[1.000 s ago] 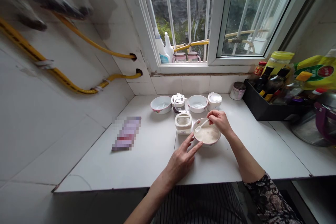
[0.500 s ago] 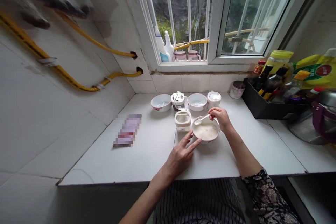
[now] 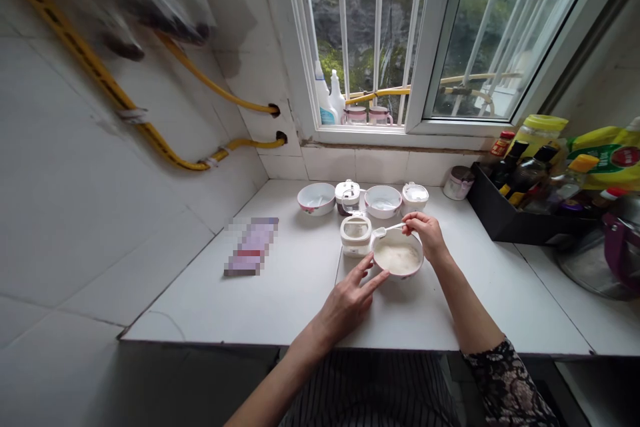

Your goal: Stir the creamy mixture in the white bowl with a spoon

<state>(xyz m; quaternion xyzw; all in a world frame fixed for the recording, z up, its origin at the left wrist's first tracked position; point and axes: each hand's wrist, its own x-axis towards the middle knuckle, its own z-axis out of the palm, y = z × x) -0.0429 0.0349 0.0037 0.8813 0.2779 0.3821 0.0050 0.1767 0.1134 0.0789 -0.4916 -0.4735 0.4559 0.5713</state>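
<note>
A white spoon [image 3: 389, 230] is pinched by its handle in the fingers of my right hand [image 3: 424, 235]. Its head hangs at the far left rim of a white bowl [image 3: 400, 275], which holds a pale, whitish content. My left hand [image 3: 353, 295] rests against the bowl's near left side, fingers stretched and apart, touching the wall. Just left of the bowl stands a white seasoning jar [image 3: 356, 240] with its lid raised; a pale content shows inside.
Behind are two more bowls, one on the left [image 3: 316, 200] and another [image 3: 383, 202], plus a dark-filled jar [image 3: 348, 196] and a white jar [image 3: 415, 196]. A blurred purple packet [image 3: 253, 247] lies left. A black bottle box [image 3: 520, 220] and a pot [image 3: 590, 270] stand right.
The view has shifted, so everything sits slightly right. The spoon has moved a little away from the bowl's middle, toward its far left rim. My left hand stays at the bowl.
</note>
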